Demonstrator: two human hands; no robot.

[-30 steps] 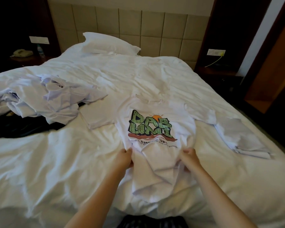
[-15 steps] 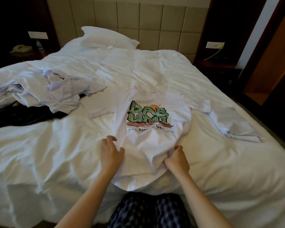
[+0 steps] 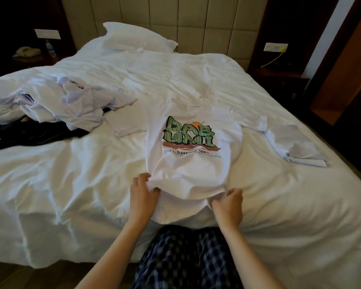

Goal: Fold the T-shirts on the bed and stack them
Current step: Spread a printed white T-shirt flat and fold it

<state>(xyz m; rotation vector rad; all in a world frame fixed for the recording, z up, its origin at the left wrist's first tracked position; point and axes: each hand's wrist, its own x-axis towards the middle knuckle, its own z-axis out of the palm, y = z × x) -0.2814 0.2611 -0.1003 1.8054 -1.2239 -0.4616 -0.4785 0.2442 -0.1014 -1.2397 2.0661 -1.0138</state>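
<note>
Together, left hand (image 3: 143, 196) and right hand (image 3: 228, 205) have a pinching grip on the "DAB" T-shirt (image 3: 193, 171) hem.

Matt cloth T-shirt (image 3: 194, 170), creased

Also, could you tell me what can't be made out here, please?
Head view, shirt: hem bunched in left hand and right hand.
Head view, small print under its logo: blurred and creased.
Head view, pile: tangled, shirt count unclear.
Head view, dark cloth: partly under the pile, kind unclear.
</note>
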